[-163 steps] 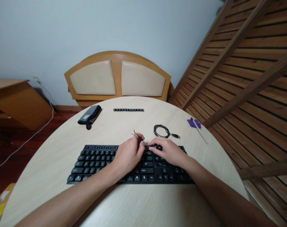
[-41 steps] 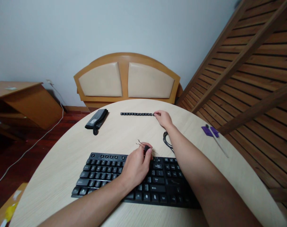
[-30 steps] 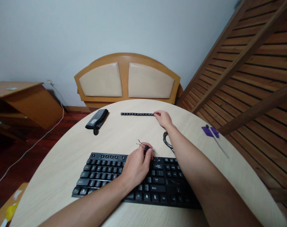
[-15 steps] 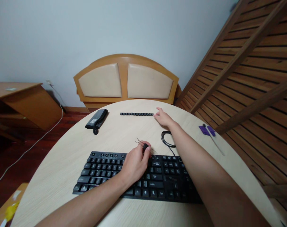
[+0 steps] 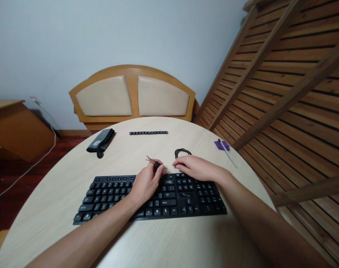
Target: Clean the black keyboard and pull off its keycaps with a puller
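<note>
A black keyboard (image 5: 169, 203) lies across the near half of the round table. Over its upper middle, my left hand (image 5: 145, 182) is closed on a keycap puller (image 5: 157, 165), a black handle with thin wires sticking out at both ends. My right hand (image 5: 196, 167) is at the keyboard's upper right edge, beside the coiled black cable (image 5: 183, 151); its fingers are slightly apart, with nothing seen in them. Farther back, a straight row of loose black keycaps (image 5: 148, 133) lies on the table.
A folded dark pouch (image 5: 101, 141) lies at the table's (image 5: 60, 186) back left. Near the right edge, a thin brush-like stick (image 5: 228, 152) rests across a purple cloth (image 5: 218, 145). Behind stand a padded wooden headboard (image 5: 134, 93) and a slatted wooden panel (image 5: 284, 93).
My right hand has drawn back from the right end of the keycap row to the keyboard's upper edge. My left hand keeps hold of the keycap puller. The view has shifted right.
</note>
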`<state>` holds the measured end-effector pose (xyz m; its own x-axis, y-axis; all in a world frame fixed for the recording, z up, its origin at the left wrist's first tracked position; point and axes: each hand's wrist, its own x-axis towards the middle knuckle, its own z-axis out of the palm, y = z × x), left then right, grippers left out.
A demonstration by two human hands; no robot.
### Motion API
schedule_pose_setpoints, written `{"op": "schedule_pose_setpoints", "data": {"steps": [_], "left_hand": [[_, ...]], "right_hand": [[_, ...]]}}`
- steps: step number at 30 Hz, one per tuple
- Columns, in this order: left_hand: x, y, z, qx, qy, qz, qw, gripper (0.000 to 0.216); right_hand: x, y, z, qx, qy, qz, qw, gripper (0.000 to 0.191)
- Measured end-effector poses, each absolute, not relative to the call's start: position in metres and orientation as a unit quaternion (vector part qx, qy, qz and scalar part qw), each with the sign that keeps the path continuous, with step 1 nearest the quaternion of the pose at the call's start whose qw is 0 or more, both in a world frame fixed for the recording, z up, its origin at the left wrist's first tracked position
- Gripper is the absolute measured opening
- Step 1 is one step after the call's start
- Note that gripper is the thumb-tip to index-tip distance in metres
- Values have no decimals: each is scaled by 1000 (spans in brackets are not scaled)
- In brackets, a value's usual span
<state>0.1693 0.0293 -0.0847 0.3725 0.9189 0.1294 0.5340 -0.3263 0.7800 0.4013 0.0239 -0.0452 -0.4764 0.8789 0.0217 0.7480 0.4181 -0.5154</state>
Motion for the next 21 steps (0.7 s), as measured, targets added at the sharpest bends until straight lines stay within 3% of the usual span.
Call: {"op": "schedule_pose_setpoints", "data": {"steps": [21], "left_hand": [[164,19,-57,789,502,225,271,28]], "right_hand": [[387,0,-74,-497,-803,218,247,16]]}}
